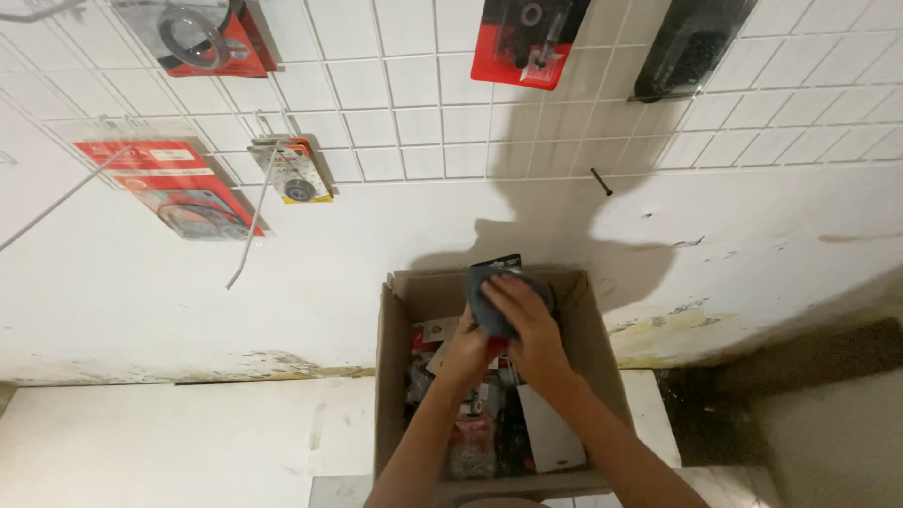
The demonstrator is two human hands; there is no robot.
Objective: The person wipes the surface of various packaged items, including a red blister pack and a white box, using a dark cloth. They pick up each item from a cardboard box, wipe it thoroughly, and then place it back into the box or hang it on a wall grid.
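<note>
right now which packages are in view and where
Dark pack: held by both hands over the box.
Red-and-clear pack: grid, top left.
Red card pack: grid, top middle.
Black pack: top right.
Red flat pack: left.
Small yellow pack: beside it.

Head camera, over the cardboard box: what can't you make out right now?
- Dark packaged item: the right hand covers most of it, so its kind is unclear.
- Left hand: its fingers are hidden behind the right hand; grip not visible.
- Cardboard box: contents are a small, dim jumble of packets, and the near wall is cut off by the bottom edge.
- Top packages on the wire grid: cut off by the top edge.
</note>
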